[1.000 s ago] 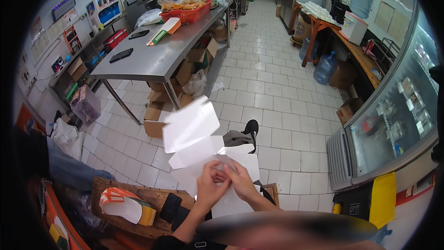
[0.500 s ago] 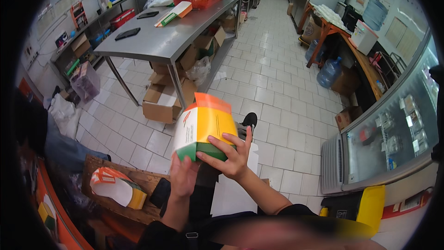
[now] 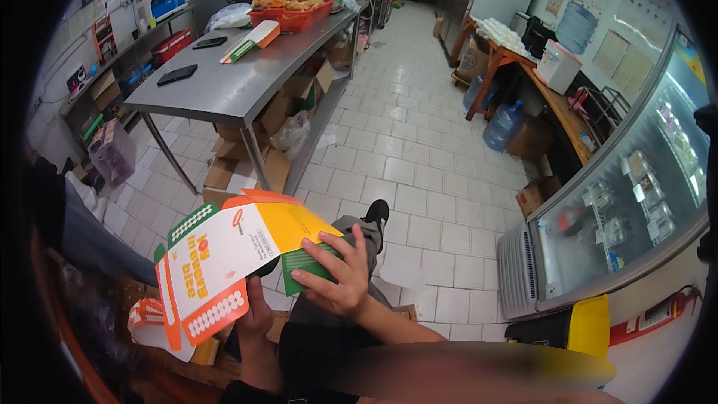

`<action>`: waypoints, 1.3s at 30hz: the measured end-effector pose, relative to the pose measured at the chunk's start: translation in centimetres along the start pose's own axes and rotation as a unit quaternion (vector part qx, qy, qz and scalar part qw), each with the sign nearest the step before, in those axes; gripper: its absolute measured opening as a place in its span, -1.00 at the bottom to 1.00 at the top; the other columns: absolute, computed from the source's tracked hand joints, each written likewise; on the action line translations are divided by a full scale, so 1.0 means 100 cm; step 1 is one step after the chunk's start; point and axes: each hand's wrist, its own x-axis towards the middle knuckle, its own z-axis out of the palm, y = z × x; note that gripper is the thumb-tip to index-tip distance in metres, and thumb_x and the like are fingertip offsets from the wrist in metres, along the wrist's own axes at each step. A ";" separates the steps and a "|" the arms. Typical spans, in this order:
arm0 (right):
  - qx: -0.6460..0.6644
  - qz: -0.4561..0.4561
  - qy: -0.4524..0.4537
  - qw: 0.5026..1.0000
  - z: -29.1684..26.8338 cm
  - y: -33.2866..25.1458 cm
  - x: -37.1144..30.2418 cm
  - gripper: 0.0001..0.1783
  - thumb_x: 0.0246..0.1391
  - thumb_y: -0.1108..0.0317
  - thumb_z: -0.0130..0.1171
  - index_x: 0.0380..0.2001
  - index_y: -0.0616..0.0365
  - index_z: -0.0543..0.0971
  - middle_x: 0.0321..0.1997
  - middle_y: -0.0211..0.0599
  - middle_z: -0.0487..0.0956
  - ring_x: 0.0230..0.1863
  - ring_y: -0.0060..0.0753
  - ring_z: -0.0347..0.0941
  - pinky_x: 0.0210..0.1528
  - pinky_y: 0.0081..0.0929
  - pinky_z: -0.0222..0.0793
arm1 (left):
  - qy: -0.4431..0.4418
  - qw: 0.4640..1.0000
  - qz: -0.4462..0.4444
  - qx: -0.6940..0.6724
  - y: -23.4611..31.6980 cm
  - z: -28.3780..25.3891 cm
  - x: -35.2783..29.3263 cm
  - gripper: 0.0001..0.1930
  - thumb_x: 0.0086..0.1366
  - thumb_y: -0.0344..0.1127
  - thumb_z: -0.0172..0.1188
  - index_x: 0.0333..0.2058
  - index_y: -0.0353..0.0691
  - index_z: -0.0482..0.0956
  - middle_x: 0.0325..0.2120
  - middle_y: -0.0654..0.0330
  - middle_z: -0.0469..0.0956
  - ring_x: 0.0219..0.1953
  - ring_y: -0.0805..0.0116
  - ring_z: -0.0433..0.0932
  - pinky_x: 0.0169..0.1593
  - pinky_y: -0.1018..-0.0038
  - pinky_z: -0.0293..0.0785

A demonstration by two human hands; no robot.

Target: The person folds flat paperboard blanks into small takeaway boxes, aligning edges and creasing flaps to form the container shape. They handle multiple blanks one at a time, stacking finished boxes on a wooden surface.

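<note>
Above my lap I hold a partly folded cardboard food box [image 3: 224,243], white, yellow, orange and green, its printed lid panel and side flaps spread open toward the left. My left hand [image 3: 256,322] grips it from below; the thumb shows at the lower edge, and the other fingers are hidden behind the card. Against the yellow and green end, the fingers of my right hand [image 3: 340,273] are spread over the side panel. Partly covered by the held box, another carton [image 3: 149,323] in orange and white rests on a low wooden surface at the lower left.
A steel table [image 3: 224,86] carries two phones, another carton [image 3: 250,41] and a red basket [image 3: 295,16] of food. Open cardboard boxes sit beneath it. At right stand a glass-door fridge [image 3: 621,209] and water jugs [image 3: 503,126]. People are partly visible at far back and left.
The box has moved left and turned. Its white lid panel and flaps now face me, spread out, where the yellow side showed before. The whole view has shifted slightly.
</note>
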 end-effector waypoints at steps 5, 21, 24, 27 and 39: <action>0.062 0.047 -0.021 0.997 0.001 -0.006 0.008 -0.64 -0.15 0.42 0.28 -0.17 0.00 0.58 0.01 -0.31 0.53 0.10 -0.16 0.41 0.25 0.04 -0.01 | -0.097 0.982 0.080 0.139 0.005 -0.016 0.022 -0.71 0.23 -0.54 0.09 -0.06 -0.42 0.42 -0.15 0.05 0.48 -0.17 0.29 0.46 -0.07 0.35 0.39; 0.317 0.167 -0.028 0.933 0.022 -0.025 0.011 -0.78 0.10 0.56 0.01 -0.15 0.35 0.49 0.16 0.02 0.37 0.24 0.02 0.24 0.22 -0.23 0.17 | 0.004 1.000 0.023 0.020 0.019 0.012 0.007 -0.71 0.17 -0.51 0.19 -0.11 -0.37 0.46 -0.18 0.12 0.50 -0.18 0.35 0.48 -0.12 0.44 0.41; 0.366 0.137 -0.039 0.920 0.025 -0.022 0.010 -0.76 0.13 0.56 -0.01 -0.13 0.32 0.48 0.17 0.01 0.36 0.23 0.00 0.26 0.22 -0.27 0.17 | 0.004 1.000 -0.009 -0.016 0.025 0.009 0.001 -0.71 0.17 -0.51 0.19 -0.11 -0.37 0.46 -0.18 0.11 0.50 -0.18 0.34 0.48 -0.12 0.44 0.41; 0.394 0.176 -0.115 0.895 0.028 -0.021 0.006 -0.75 0.13 0.56 -0.01 -0.11 0.31 0.48 0.21 -0.01 0.32 0.22 -0.02 0.26 0.22 -0.31 0.15 | 0.004 0.999 -0.029 -0.032 0.028 0.006 -0.005 -0.71 0.17 -0.50 0.20 -0.11 -0.37 0.46 -0.18 0.11 0.50 -0.18 0.34 0.48 -0.12 0.44 0.41; 0.535 0.278 -0.163 0.781 0.026 -0.028 0.001 -0.69 0.21 0.56 -0.14 -0.01 0.37 0.45 0.29 0.05 0.20 -0.04 -0.41 0.49 0.01 -0.56 0.38 | 0.008 0.995 -0.085 -0.058 0.035 0.001 -0.017 -0.71 0.17 -0.47 0.20 -0.10 -0.35 0.46 -0.18 0.11 0.51 -0.18 0.33 0.48 -0.13 0.45 0.41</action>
